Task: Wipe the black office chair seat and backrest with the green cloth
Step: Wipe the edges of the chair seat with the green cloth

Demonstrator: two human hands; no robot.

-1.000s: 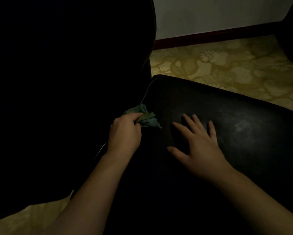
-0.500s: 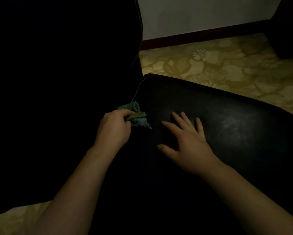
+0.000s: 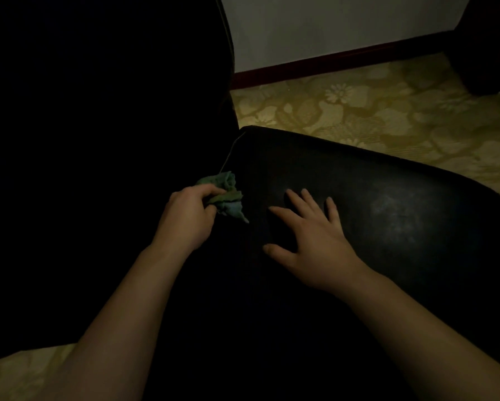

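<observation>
The black chair seat (image 3: 402, 215) fills the middle and right of the view, with a dull dusty patch on its right part. The black backrest (image 3: 98, 140) rises at the left, very dark. My left hand (image 3: 188, 218) grips a crumpled green cloth (image 3: 225, 195) at the crease where seat meets backrest. A thin pale thread runs up from the cloth along that crease. My right hand (image 3: 309, 241) rests flat on the seat, fingers spread, a little right of the cloth.
A yellow floral carpet (image 3: 373, 111) lies beyond the seat and shows again at the bottom left. A pale wall with a dark red skirting board (image 3: 329, 60) stands behind. A dark object (image 3: 491, 41) occupies the top right corner.
Both hands keep their pose on the chair. The view has drifted slightly, and the left hand with the cloth has shifted a little along the crease.
</observation>
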